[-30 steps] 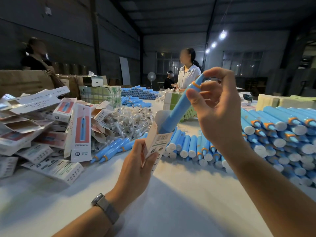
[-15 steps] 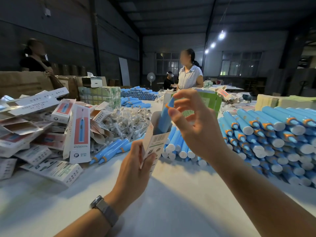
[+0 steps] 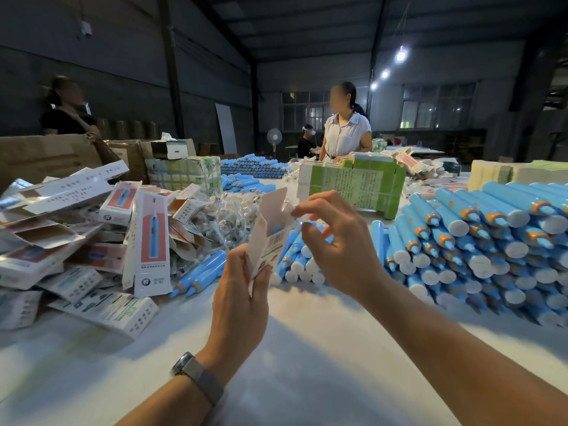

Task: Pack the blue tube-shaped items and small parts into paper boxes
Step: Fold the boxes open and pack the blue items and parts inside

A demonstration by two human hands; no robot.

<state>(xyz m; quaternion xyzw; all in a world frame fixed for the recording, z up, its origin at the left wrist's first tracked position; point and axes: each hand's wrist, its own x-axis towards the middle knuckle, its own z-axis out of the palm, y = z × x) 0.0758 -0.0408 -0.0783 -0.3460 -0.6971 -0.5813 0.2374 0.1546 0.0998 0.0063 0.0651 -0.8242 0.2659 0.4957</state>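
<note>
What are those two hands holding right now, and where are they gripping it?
The left hand grips a paper box by its lower end. The right hand holds nothing.

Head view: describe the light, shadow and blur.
Head view: dim hall, with glaring ceiling bulbs; both arms cast soft shadows on the white table; wide-angle bending curves the edges; the box in the left hand is fairly sharp, the far-left person smeared.

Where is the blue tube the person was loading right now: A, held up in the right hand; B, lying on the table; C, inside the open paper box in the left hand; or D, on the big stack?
C: the blue tube shows inside the open paper box.
</note>
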